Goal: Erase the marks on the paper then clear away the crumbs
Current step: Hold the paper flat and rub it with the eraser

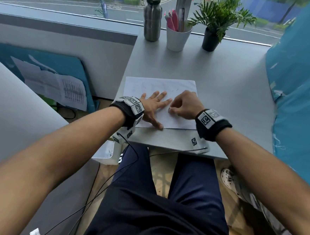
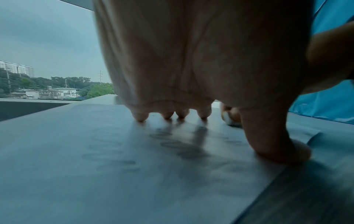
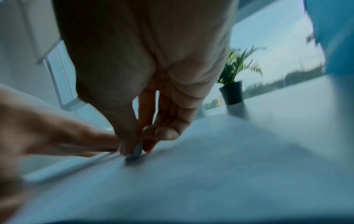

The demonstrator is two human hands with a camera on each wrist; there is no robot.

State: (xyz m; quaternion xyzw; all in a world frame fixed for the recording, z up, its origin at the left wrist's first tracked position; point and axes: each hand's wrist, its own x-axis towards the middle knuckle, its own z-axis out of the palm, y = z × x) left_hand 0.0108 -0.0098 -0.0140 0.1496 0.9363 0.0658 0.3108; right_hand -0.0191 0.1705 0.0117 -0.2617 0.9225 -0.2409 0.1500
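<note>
Bare table (image 1: 226, 82) beyond paper (image 1: 160, 84); bottle (image 1: 152, 20), cup (image 1: 177, 39), plant (image 1: 212, 38) block its far edge.

one paper (image 1: 182, 86), one bottle (image 1: 152, 20), one cup (image 1: 177, 40), one potted plant (image 1: 214, 28), two hands.

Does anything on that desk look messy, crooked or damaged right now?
Nothing stands out. The paper lies flat on the desk, held by the left hand, while the right hand pinches an eraser against it. Only faint marks show. The bottle, pen cup and plant stand upright.
</note>
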